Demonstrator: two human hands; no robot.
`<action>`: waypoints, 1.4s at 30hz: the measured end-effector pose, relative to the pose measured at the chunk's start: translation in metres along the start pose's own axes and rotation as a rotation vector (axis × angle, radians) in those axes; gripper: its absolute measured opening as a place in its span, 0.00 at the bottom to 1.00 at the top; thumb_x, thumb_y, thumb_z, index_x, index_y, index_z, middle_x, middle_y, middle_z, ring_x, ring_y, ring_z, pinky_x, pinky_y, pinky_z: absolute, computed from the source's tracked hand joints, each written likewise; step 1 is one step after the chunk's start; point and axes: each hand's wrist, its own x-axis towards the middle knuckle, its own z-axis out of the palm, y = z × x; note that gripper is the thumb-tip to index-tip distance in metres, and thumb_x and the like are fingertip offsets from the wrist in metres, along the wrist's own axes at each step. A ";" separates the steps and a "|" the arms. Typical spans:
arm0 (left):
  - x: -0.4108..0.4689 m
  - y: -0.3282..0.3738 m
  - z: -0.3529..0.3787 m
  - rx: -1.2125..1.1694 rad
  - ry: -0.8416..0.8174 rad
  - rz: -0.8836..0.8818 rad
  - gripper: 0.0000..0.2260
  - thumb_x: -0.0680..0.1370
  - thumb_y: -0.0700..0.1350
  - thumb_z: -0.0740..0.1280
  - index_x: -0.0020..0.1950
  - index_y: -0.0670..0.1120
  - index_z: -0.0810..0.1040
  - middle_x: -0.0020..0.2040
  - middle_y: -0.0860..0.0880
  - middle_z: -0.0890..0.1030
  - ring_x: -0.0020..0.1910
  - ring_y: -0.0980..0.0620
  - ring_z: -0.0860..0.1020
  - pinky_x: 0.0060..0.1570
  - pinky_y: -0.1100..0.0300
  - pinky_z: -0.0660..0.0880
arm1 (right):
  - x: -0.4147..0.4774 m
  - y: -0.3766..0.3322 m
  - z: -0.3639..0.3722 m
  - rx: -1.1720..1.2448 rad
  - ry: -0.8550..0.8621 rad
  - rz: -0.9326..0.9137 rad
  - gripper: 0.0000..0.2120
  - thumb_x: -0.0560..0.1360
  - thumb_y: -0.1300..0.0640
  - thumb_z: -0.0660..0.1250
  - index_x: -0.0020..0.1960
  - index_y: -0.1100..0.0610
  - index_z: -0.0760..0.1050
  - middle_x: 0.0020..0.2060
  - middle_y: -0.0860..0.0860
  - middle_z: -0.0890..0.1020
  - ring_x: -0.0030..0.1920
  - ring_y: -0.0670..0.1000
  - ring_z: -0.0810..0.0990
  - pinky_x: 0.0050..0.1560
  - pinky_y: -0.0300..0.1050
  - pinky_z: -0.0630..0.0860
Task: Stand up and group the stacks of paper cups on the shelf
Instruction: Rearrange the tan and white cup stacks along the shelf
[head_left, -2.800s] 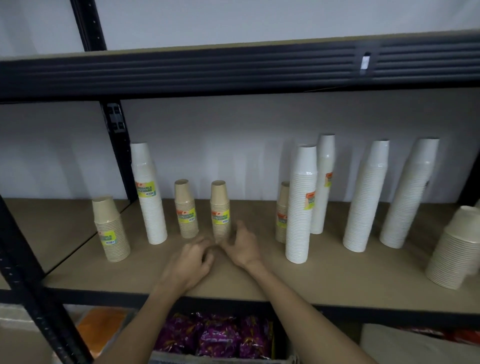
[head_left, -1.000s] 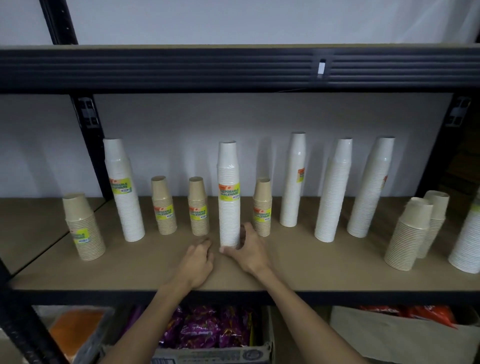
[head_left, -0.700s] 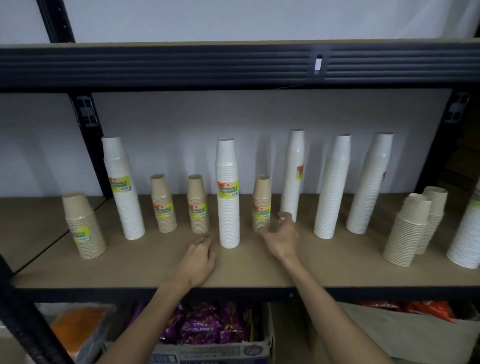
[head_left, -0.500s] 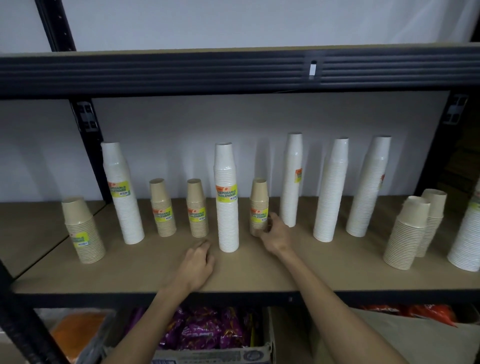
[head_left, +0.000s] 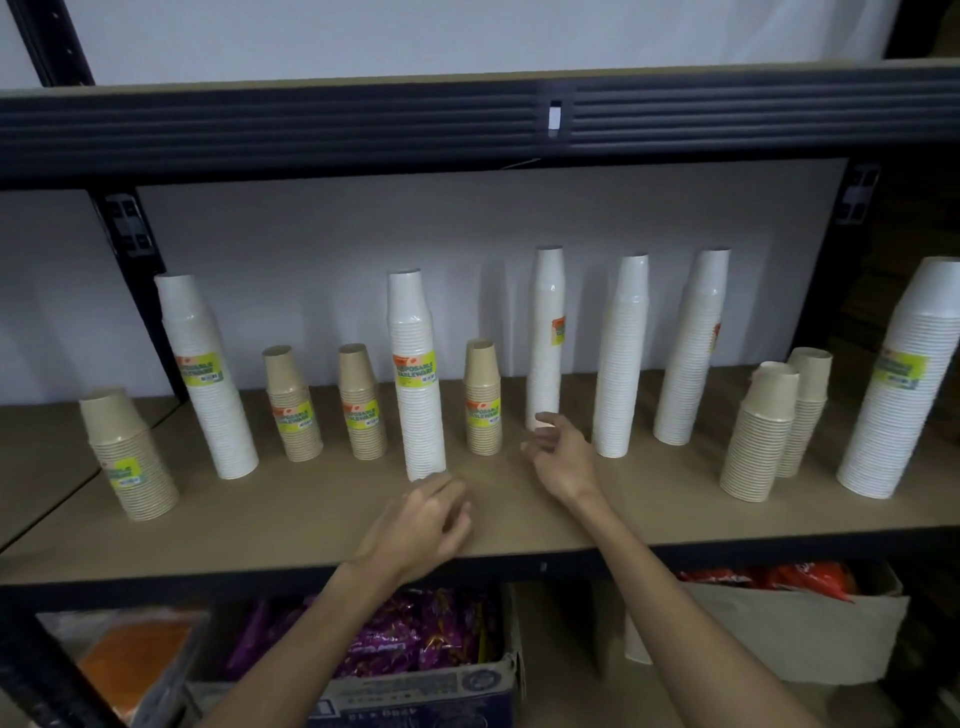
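Note:
Upright stacks of paper cups stand in a row on the wooden shelf (head_left: 311, 514). From the left: a short brown stack (head_left: 130, 457), a tall white stack (head_left: 208, 374), two short brown stacks (head_left: 293, 405) (head_left: 363, 402), a tall white labelled stack (head_left: 418, 374), a short brown stack (head_left: 482, 397), then three tall white stacks (head_left: 545, 332) (head_left: 621, 358) (head_left: 688, 348). My right hand (head_left: 563, 457) hovers with loosely spread fingers between the short brown stack and the white stack behind it, holding nothing. My left hand (head_left: 423, 525) rests on the shelf just below the labelled white stack.
Two cream stacks (head_left: 761, 434) (head_left: 805, 410) and a wide white stack (head_left: 898, 384) stand at the right. A black beam (head_left: 311, 124) runs overhead and black uprights (head_left: 132, 249) flank the bay. Below sit a box of purple packets (head_left: 415, 644) and a box of orange packets (head_left: 769, 577).
My right hand left the base of the labelled white stack, went to the short brown stack on its right, and now hovers just right of it. My left hand barely moved.

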 end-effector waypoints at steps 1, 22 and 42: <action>0.010 0.011 0.007 -0.048 -0.033 0.007 0.14 0.79 0.52 0.57 0.61 0.49 0.75 0.56 0.51 0.78 0.52 0.51 0.78 0.52 0.53 0.77 | 0.001 0.003 -0.004 0.002 0.021 0.002 0.22 0.75 0.62 0.69 0.68 0.58 0.71 0.59 0.57 0.80 0.52 0.46 0.78 0.56 0.37 0.72; 0.054 0.022 0.055 -0.165 -0.089 -0.147 0.21 0.81 0.48 0.58 0.74 0.48 0.68 0.75 0.52 0.68 0.74 0.57 0.63 0.67 0.74 0.51 | 0.063 0.002 0.016 -0.061 0.167 0.055 0.29 0.72 0.61 0.71 0.71 0.57 0.65 0.61 0.56 0.80 0.63 0.59 0.77 0.60 0.47 0.73; 0.054 0.026 0.056 -0.129 -0.150 -0.154 0.24 0.80 0.50 0.55 0.76 0.48 0.64 0.77 0.51 0.63 0.76 0.59 0.58 0.74 0.65 0.53 | 0.062 0.005 0.014 -0.185 0.121 0.036 0.31 0.64 0.42 0.77 0.59 0.52 0.67 0.55 0.52 0.81 0.56 0.57 0.80 0.52 0.56 0.78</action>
